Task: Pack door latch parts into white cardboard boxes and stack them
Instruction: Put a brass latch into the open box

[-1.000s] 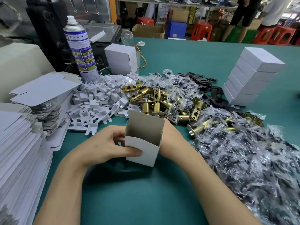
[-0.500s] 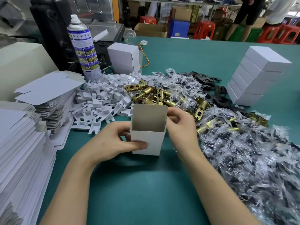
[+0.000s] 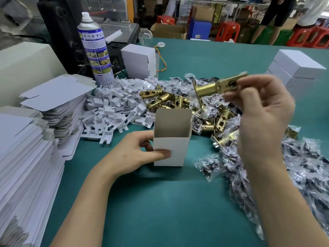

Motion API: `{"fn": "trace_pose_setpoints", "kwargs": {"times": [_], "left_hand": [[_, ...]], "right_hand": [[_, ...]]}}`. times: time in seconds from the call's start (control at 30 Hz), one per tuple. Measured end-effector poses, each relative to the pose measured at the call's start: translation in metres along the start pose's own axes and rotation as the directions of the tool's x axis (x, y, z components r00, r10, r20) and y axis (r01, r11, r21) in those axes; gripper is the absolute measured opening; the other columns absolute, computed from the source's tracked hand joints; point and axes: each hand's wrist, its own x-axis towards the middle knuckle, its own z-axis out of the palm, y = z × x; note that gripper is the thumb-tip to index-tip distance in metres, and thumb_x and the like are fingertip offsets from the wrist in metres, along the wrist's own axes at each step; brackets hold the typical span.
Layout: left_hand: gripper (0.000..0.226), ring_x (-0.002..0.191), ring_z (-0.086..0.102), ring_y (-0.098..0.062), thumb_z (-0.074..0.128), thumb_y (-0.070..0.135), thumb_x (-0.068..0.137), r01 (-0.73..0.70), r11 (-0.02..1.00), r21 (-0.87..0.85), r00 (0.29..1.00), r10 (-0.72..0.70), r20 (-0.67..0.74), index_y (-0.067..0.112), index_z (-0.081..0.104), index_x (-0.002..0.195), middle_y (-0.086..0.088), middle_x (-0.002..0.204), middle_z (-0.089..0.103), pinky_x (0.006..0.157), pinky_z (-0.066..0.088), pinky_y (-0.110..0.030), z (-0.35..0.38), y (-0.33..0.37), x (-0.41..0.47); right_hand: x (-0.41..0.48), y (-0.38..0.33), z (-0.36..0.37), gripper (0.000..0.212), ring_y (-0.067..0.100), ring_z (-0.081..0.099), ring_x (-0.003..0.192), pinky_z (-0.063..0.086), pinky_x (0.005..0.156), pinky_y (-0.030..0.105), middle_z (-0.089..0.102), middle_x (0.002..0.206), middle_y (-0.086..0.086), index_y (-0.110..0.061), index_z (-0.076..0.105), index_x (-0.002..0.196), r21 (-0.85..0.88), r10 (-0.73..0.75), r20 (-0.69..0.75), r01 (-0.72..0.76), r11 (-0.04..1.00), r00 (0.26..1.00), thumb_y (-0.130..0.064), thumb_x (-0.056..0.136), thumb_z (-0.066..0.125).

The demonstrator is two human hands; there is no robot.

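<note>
Two hands: left hand [image 3: 135, 154] around the open box [image 3: 176, 148], right hand [image 3: 263, 122] blurred, brass latch [image 3: 213, 88] apparently in its grip.

A single wide-angle camera, worn on the person's head, faces forward and down over the green counter [image 3: 160, 202]. It sits close: both forearms enter from the bottom edge. The left hand [image 3: 135, 154] and white box [image 3: 178, 148] fall near mid-frame; the right hand [image 3: 263, 122], raised with a brass latch [image 3: 210, 89], looks blurred. Red stools [image 3: 227, 31] line the top edge.

Upright open white box [image 3: 170, 150], brass latch [image 3: 216, 86] aloft
</note>
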Motion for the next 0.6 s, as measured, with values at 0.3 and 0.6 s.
{"fn": "trace_pose_setpoints", "kwargs": {"times": [0.3,0.6], "left_hand": [[0.036,0.099,0.066,-0.037,0.079,0.058,0.078,-0.007,1.0,-0.004,0.999,0.007,-0.031,0.049,0.075,0.113,0.017,0.109,0.078,0.091,0.058,-0.05,0.006,-0.005,0.005],[0.045,0.094,0.066,-0.038,0.078,0.061,0.081,-0.018,0.999,0.049,0.999,0.02,-0.032,0.045,0.072,0.122,0.015,0.107,0.076,0.09,0.058,-0.059,0.009,-0.012,0.009]], "right_hand": [[-0.016,0.002,0.009,0.029,0.022,0.074,0.084,0.062,0.075,0.045,0.071,0.097,0.012,-0.007,0.069,0.09,-0.215,-0.094,0.39,0.189,0.958,0.916,0.02,0.088,0.057],[-0.013,0.002,0.007,0.029,0.005,0.056,0.062,0.039,0.059,0.015,0.069,0.091,-0.018,-0.026,0.056,0.113,-0.556,0.069,0.61,0.365,0.747,0.79,-0.009,0.093,0.07]]}}
